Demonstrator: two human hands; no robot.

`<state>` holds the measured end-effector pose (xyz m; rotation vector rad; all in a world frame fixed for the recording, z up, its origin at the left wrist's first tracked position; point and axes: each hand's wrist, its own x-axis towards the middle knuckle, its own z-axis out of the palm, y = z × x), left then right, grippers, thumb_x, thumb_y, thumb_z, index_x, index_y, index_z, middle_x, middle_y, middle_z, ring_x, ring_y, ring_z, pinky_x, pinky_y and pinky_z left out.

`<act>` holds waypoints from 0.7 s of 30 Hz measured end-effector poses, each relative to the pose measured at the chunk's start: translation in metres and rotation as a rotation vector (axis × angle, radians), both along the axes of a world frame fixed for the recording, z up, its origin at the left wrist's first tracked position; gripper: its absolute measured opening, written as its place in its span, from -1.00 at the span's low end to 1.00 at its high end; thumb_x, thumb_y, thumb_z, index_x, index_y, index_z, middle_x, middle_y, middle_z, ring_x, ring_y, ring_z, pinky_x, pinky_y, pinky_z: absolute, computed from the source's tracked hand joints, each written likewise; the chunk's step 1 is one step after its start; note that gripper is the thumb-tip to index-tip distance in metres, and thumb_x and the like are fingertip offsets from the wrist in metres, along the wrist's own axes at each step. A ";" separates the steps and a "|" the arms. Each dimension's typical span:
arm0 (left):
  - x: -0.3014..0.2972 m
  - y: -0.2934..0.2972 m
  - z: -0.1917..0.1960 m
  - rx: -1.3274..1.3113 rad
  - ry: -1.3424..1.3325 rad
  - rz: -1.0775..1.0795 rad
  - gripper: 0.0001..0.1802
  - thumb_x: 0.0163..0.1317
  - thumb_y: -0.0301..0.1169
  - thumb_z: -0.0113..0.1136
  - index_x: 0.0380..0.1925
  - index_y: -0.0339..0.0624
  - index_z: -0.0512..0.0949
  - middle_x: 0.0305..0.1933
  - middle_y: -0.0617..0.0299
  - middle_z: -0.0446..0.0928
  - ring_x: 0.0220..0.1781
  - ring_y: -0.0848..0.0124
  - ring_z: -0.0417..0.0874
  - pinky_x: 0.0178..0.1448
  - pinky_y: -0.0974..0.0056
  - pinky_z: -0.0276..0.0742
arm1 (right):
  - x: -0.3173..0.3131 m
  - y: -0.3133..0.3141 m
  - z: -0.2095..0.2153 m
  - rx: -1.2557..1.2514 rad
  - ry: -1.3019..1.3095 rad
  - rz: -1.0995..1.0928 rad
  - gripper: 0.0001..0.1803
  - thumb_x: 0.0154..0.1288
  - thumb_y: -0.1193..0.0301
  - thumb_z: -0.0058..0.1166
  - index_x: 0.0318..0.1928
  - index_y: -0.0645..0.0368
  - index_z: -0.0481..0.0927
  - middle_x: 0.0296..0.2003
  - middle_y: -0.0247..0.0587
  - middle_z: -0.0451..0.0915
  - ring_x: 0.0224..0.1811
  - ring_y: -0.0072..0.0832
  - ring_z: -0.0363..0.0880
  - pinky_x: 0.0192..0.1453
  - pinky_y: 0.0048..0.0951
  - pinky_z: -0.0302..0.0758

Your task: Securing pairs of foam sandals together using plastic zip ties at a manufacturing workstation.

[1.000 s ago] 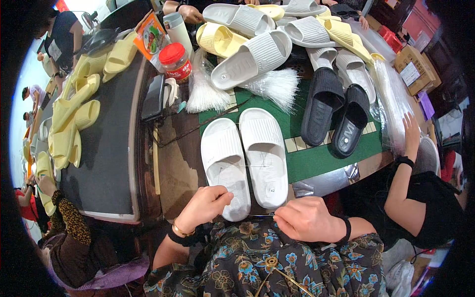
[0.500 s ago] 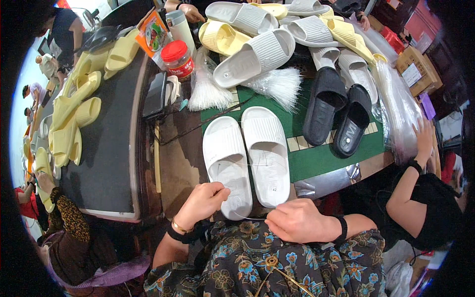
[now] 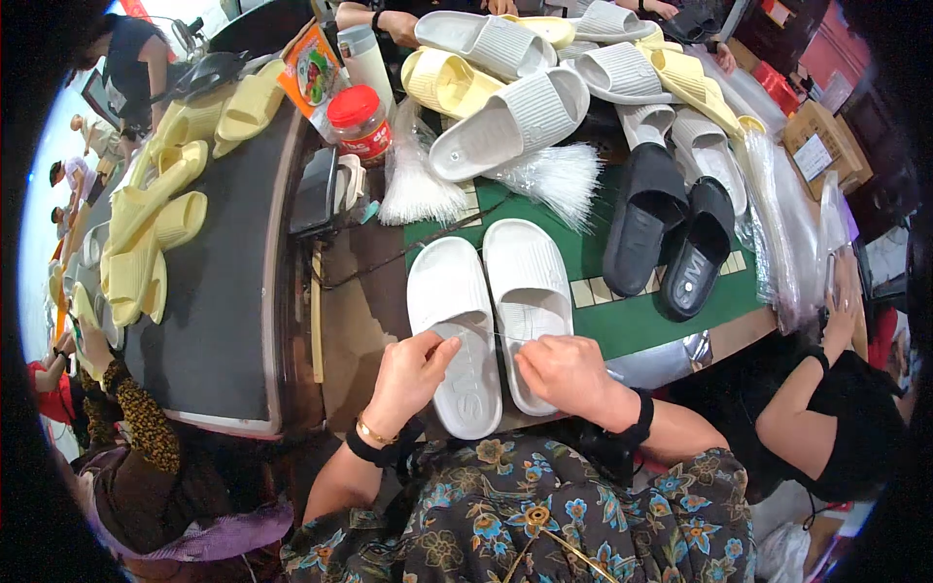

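In front of me a pair of white slide slippers lies side by side, the left slipper [image 3: 449, 282] and the right slipper [image 3: 530, 262], toes pointing away. A thin clear plastic strand [image 3: 501, 333] crosses between them near the strap openings. My left hand [image 3: 406, 377] is closed in a pinch over the left slipper's footbed, at one end of the strand. Over the right slipper's heel, my right hand [image 3: 571, 377] pinches the strand's other side. The fingertips partly hide where the strand ends.
Bundles of white plastic strands [image 3: 554, 180] lie beyond the slippers on the green mat [image 3: 622, 325]. Black slippers [image 3: 641, 219] sit right of them, grey and yellow slippers [image 3: 515, 121] behind. A red-lidded jar [image 3: 360, 121] stands left. A co-worker's hand [image 3: 844, 291] rests near plastic bags [image 3: 792, 233].
Both hands have moved away from me, up over the slippers; my right hand has risen from the near edge to the right slipper's heel. The strand now lies between the fingertips near the straps.
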<state>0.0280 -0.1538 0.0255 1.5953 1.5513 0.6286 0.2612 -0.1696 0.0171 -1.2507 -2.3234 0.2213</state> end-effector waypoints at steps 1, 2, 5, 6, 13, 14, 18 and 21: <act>-0.002 0.002 -0.001 0.002 0.002 0.003 -0.61 0.33 -0.22 0.16 -0.51 -0.38 0.58 -0.72 0.07 0.46 -0.66 0.39 0.54 -0.48 0.24 0.43 | -0.001 0.006 -0.004 0.006 -0.007 -0.039 -0.76 0.20 0.35 0.17 -0.55 0.11 0.45 -0.64 -0.20 0.49 -0.60 -0.21 0.57 -0.53 -0.22 0.51; -0.004 0.005 -0.002 0.037 -0.028 0.062 -0.63 0.31 -0.25 0.18 -0.51 -0.37 0.58 -0.72 0.09 0.46 -0.66 0.42 0.52 -0.49 0.25 0.42 | -0.001 0.012 -0.009 0.014 0.033 -0.047 -0.77 0.21 0.34 0.16 -0.52 0.12 0.46 -0.61 -0.17 0.52 -0.59 -0.17 0.58 -0.52 -0.19 0.52; -0.014 0.018 0.005 0.052 -0.116 0.218 -0.70 0.28 -0.30 0.21 -0.48 -0.35 0.60 -0.70 0.24 0.49 -0.64 0.55 0.48 -0.50 0.33 0.38 | -0.001 0.025 -0.022 0.012 0.101 -0.070 -0.81 0.23 0.34 0.14 -0.46 0.12 0.48 -0.60 -0.17 0.53 -0.57 -0.15 0.59 -0.51 -0.17 0.53; -0.019 0.025 0.001 0.098 -0.111 0.243 -0.70 0.28 -0.30 0.21 -0.47 -0.35 0.60 -0.68 0.24 0.50 -0.63 0.55 0.48 -0.49 0.33 0.39 | -0.001 0.027 -0.023 -0.008 0.098 -0.078 -0.87 0.24 0.34 0.12 -0.35 0.10 0.51 -0.57 -0.16 0.54 -0.54 -0.13 0.59 -0.49 -0.14 0.54; -0.042 0.078 -0.016 0.144 0.089 0.216 -0.66 0.22 -0.24 0.24 -0.31 -0.38 0.62 -0.42 0.01 0.65 -0.37 0.27 0.69 -0.24 0.24 0.55 | 0.005 0.026 -0.012 -0.045 0.146 -0.090 -0.75 0.23 0.40 0.12 -0.07 0.09 0.54 -0.49 -0.13 0.59 -0.50 -0.12 0.61 -0.45 -0.15 0.56; -0.044 0.084 -0.022 0.129 0.126 0.199 -0.65 0.21 -0.22 0.25 -0.28 -0.38 0.62 -0.37 -0.04 0.67 -0.31 0.19 0.71 -0.18 0.21 0.56 | 0.007 0.024 -0.009 -0.054 0.157 -0.084 -0.72 0.20 0.45 0.13 -0.05 0.12 0.55 -0.46 -0.13 0.61 -0.47 -0.13 0.62 -0.42 -0.17 0.56; -0.045 0.096 -0.040 0.140 0.161 0.144 -0.64 0.24 -0.23 0.24 -0.23 -0.40 0.61 -0.46 0.13 0.64 -0.51 0.45 0.62 -0.42 0.32 0.51 | 0.014 0.026 -0.003 -0.046 0.187 -0.070 -0.68 0.18 0.47 0.14 -0.02 0.13 0.56 -0.43 -0.13 0.60 -0.47 -0.13 0.61 -0.40 -0.18 0.56; -0.039 0.101 -0.035 0.136 0.133 0.138 -0.61 0.24 -0.20 0.23 -0.23 -0.40 0.62 -0.48 0.11 0.63 -0.51 0.43 0.63 -0.39 0.30 0.51 | 0.019 0.029 -0.010 -0.020 0.182 -0.055 -0.73 0.20 0.42 0.14 -0.06 0.12 0.55 -0.43 -0.14 0.56 -0.47 -0.12 0.60 -0.41 -0.16 0.56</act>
